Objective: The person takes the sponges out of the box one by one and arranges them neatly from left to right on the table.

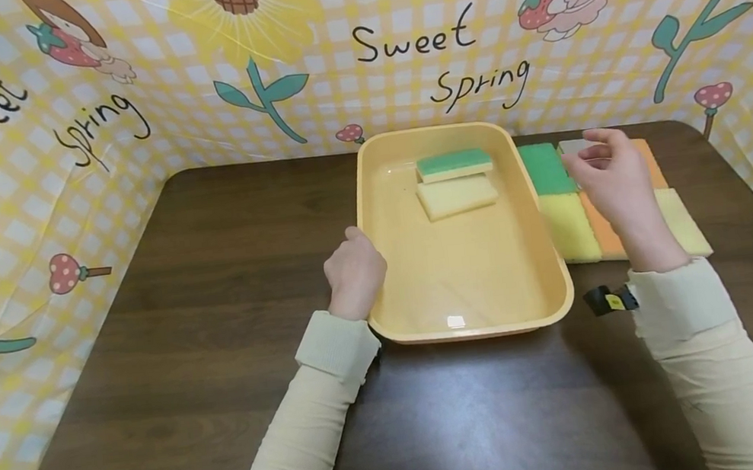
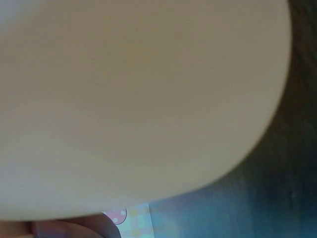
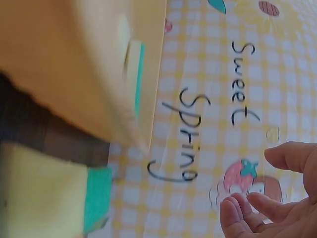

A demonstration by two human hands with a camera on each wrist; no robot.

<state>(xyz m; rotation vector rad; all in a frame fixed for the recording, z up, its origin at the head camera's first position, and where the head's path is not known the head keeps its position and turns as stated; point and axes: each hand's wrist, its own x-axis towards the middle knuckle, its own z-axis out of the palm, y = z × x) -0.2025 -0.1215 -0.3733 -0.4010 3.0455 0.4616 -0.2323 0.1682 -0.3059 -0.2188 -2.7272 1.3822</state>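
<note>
My left hand (image 1: 356, 271) grips the left rim of a yellow plastic tray (image 1: 470, 271); in the left wrist view the tray's wall (image 2: 148, 99) hides most of that hand. Toward the back of the tray lie two sponges, a green-topped sponge (image 1: 455, 164) and, just in front of it, a pale yellow sponge (image 1: 458, 197). My right hand (image 1: 619, 179) hovers over the sponges to the right of the tray, fingers loosely bent and holding nothing. The right wrist view shows its thumb and fingers (image 3: 235, 218) apart.
Beside the tray's right wall, sponges lie in two rows: green (image 1: 542, 169), grey (image 1: 572, 146) and orange (image 1: 651, 164) behind, yellow (image 1: 567, 229), orange (image 1: 604, 234) and pale yellow (image 1: 684, 224) in front. A patterned cloth (image 1: 332, 79) encloses the dark wooden table (image 1: 224, 228).
</note>
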